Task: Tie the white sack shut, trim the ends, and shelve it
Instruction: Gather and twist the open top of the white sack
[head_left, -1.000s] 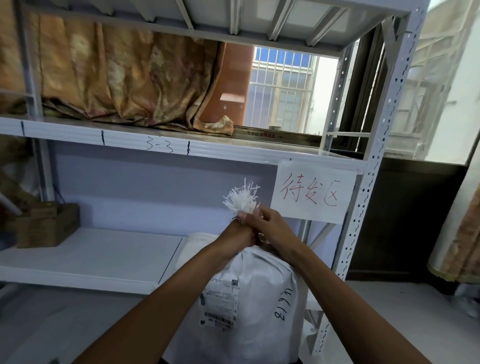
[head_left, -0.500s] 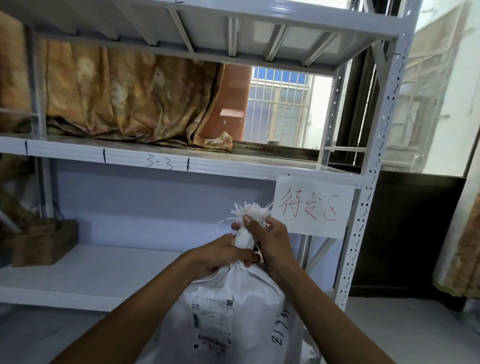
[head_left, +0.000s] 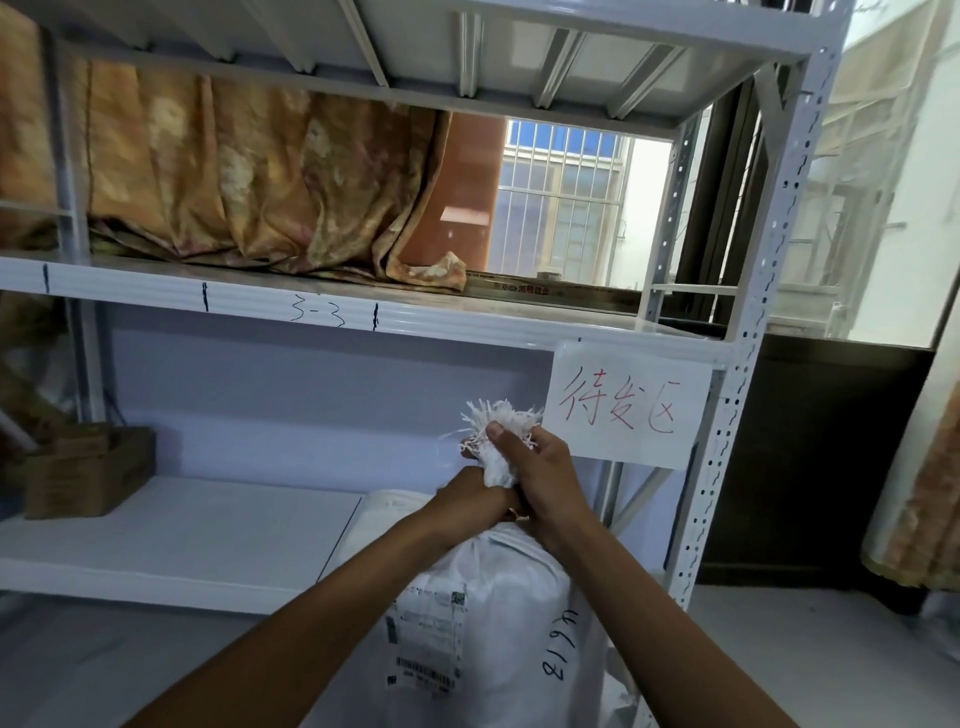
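Head camera looks past both forearms at a white metal rack (head_left: 748, 364) that fills most of the view; its top and left side run out of frame. A tan cloth (head_left: 234, 171) lies heaped along the upper shelf, and its left end is cut off. The shelf edge below it carries black pen marks and "3-3".

The sack (head_left: 509, 597) stands upright in front of the rack's right end, low in the view. Its bottom is cut off, so I cannot tell what it rests on. Something white (head_left: 384, 514) lies just behind it on the lower shelf (head_left: 182, 535), too hidden to name. A paper sign (head_left: 623, 405) with red handwriting hangs from the shelf edge just above the hands. A brown box (head_left: 88, 473) sits at the far left of the lower shelf, blurred.

The right hand (head_left: 540, 478) is clamped round the sack's bunched neck, thumb up against the frayed end (head_left: 498, 421). The left hand (head_left: 467, 504) grips the neck lower down, touching the right; most of its fingers are hidden behind the bunch. A shipping label (head_left: 426, 639) is stuck on the sack's front, its print unreadable, with black handwritten digits beside it.
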